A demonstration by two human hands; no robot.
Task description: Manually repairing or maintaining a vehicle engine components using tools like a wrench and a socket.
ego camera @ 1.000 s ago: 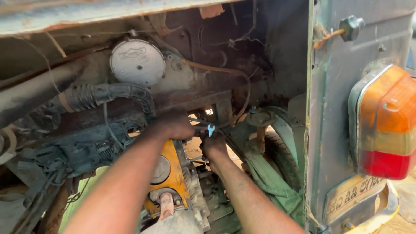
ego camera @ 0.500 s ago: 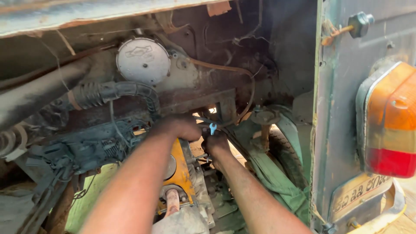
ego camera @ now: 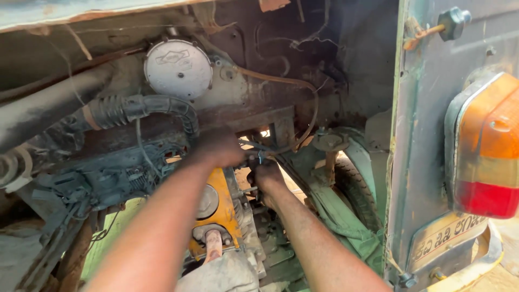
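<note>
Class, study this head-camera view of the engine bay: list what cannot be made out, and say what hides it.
1. What the left hand grips: covered by its own fingers, motion-blurred.
2. The small metal part between the hands: too small, partly covered by the right hand.
3. The tail lamp: cut off by the right edge.
4. The orange engine part: partly behind the left forearm.

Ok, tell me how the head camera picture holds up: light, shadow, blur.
Head view: sun falls hard on the tail lamp at right, while the engine bay's upper recess is deep in shadow; the left hand and its forearm smear with motion blur; the right hand is dark but sharper; the round grey cover reads crisp.
</note>
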